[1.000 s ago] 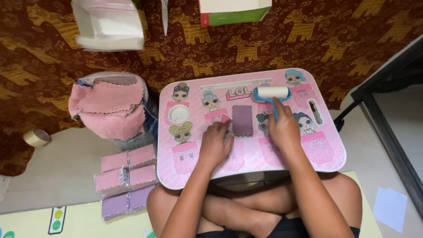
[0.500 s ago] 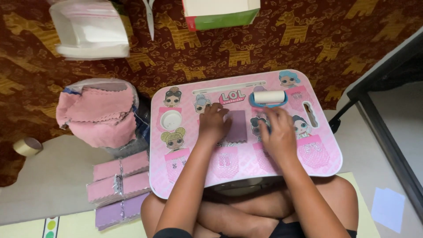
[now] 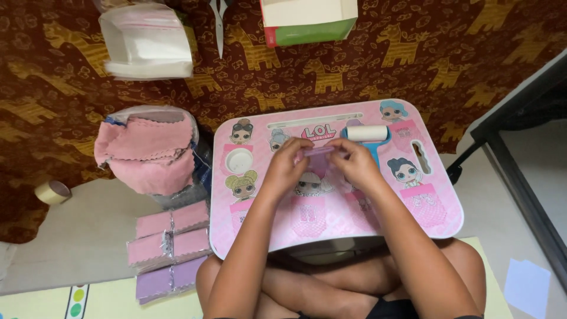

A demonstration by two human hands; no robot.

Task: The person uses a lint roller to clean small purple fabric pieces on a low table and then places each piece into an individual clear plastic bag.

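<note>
The brown cloth with golden animal figures (image 3: 449,53) spreads over the floor well beyond the fingers, on the far side of everything else. Under both hands sits the pink counter (image 3: 437,221), a small lap desk printed with cartoon doll faces, resting over the person's crossed legs. Far off to the left of the fingers, a heap of pink cloths with scalloped edges (image 3: 147,150) fills a bag, and nearer the person lie flat packets of pink and lilac cloths (image 3: 171,245) in clear wrapping. Beyond the fingers, past the counter's far edge, stand a white plastic bag (image 3: 144,41) and a green and white box (image 3: 310,20). A lint roller (image 3: 367,133) with a white roll and blue handle lies just to the right of the right hand's fingers.

The left hand (image 3: 286,165) and right hand (image 3: 354,162) meet over the middle of the counter. Between them is the small purple cloth (image 3: 320,151), a thin mauve strip stretched level from one set of fingers to the other and lifted slightly off the counter. The fingers of both hands are closed, pinching its two ends.

A roll of tape (image 3: 52,192) lies far out to the left.
</note>
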